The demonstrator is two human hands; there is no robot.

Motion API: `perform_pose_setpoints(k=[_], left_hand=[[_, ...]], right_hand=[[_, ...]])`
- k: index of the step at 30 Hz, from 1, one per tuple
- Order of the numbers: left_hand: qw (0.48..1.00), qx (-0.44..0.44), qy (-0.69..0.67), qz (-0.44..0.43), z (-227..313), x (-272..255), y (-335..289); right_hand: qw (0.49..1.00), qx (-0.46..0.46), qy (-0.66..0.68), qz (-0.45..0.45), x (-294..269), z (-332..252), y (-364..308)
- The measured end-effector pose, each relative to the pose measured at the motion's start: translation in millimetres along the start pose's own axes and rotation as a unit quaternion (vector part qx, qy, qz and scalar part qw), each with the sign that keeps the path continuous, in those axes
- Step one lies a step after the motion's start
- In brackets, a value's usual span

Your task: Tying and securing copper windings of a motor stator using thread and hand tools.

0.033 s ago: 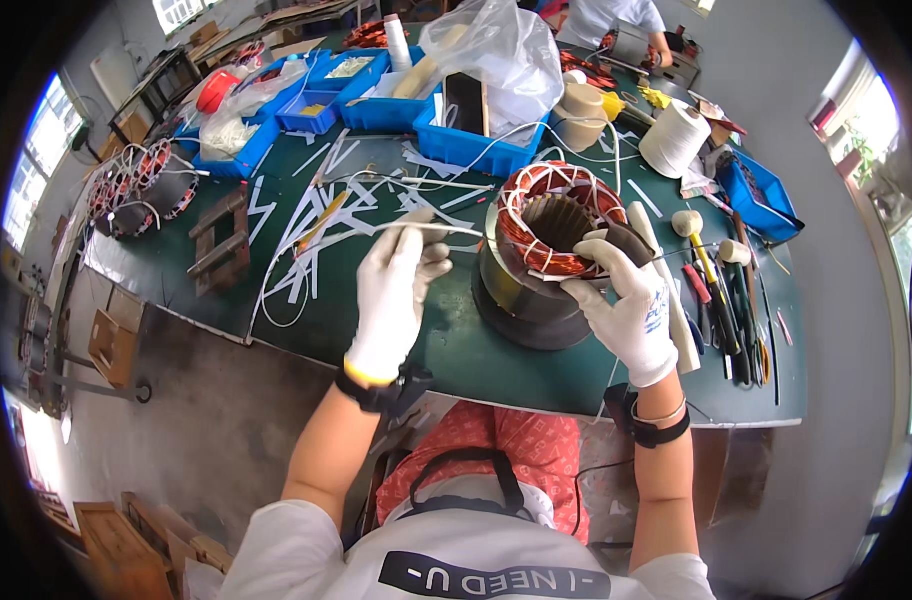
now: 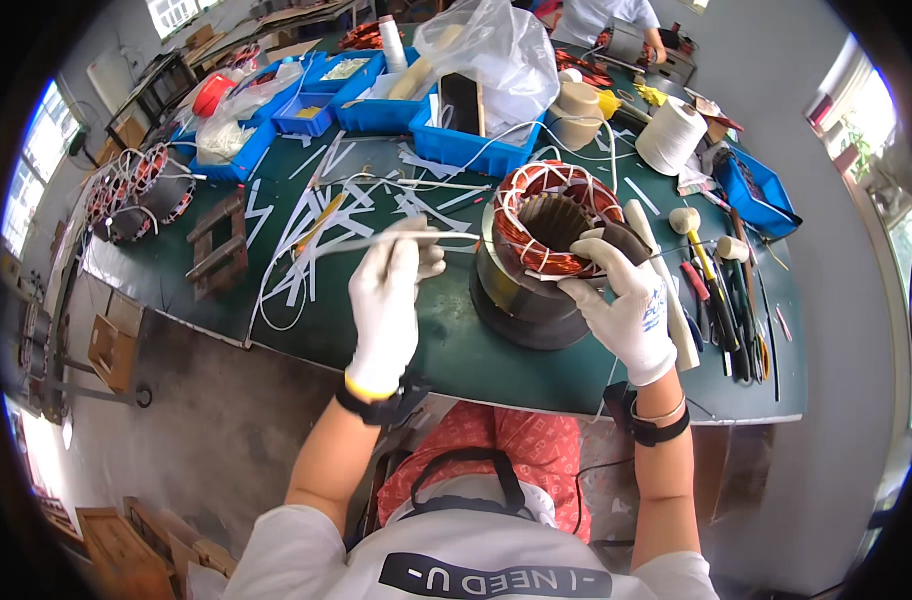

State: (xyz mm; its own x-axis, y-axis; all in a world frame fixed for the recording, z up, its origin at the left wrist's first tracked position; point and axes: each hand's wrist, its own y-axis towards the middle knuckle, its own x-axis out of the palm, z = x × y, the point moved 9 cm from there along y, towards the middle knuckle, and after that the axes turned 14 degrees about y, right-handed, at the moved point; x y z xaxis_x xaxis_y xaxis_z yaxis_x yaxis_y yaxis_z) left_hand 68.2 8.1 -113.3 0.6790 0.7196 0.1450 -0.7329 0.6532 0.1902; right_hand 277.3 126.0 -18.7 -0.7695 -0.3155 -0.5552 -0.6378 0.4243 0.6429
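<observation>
A motor stator [image 2: 529,295] with a dark metal body stands upright on the green table in front of me. Its ring of copper windings [image 2: 521,243] is laced with white cord. My right hand [image 2: 626,310], in a white glove, grips the near right part of this ring, thumb on the outside and fingers over the top. Left of the stator, my gloved left hand [image 2: 388,300] pinches a thin white sleeve [image 2: 448,236], whose tip points at the windings. Motion blurs the left fingertips and part of the sleeve.
White paper strips [image 2: 321,225] lie scattered at left, beside a wooden frame [image 2: 218,243]. Blue bins [image 2: 476,155] line the back, with thread cones [image 2: 673,137] right of them. Mallets [image 2: 698,240] and hand tools lie at right. Another person [image 2: 606,20] sits across the table.
My left hand has shifted slightly to the left and down with the white sleeve. My right hand keeps its place on the windings.
</observation>
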Motion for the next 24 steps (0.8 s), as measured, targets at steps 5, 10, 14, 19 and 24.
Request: perform_pose_setpoints(k=[5, 10, 14, 19, 24], left_hand=[[0.8, 0.441, 0.407, -0.021, 84.4, 36.3, -56.1], [0.776, 0.495, 0.39, -0.021, 90.5, 41.9, -55.8], [0.825, 0.449, 0.336, -0.065, 81.0, 49.0, -50.5], [0.766, 0.525, 0.359, -0.095, 73.0, 54.6, -55.4], [0.674, 0.604, 0.417, -0.082, 74.9, 77.5, -79.5]], right_hand=[[0.999, 0.029, 0.035, 0.005, 3.1, 7.4, -1.3], [1.0, 0.007, 0.01, -0.008, 3.0, -1.2, 3.8], [0.999, 0.03, 0.021, -0.017, 0.7, 3.8, 2.7], [0.997, 0.05, 0.056, 0.008, 7.5, 13.0, 0.5], [0.997, 0.045, 0.045, 0.034, 8.2, 8.1, -3.5]])
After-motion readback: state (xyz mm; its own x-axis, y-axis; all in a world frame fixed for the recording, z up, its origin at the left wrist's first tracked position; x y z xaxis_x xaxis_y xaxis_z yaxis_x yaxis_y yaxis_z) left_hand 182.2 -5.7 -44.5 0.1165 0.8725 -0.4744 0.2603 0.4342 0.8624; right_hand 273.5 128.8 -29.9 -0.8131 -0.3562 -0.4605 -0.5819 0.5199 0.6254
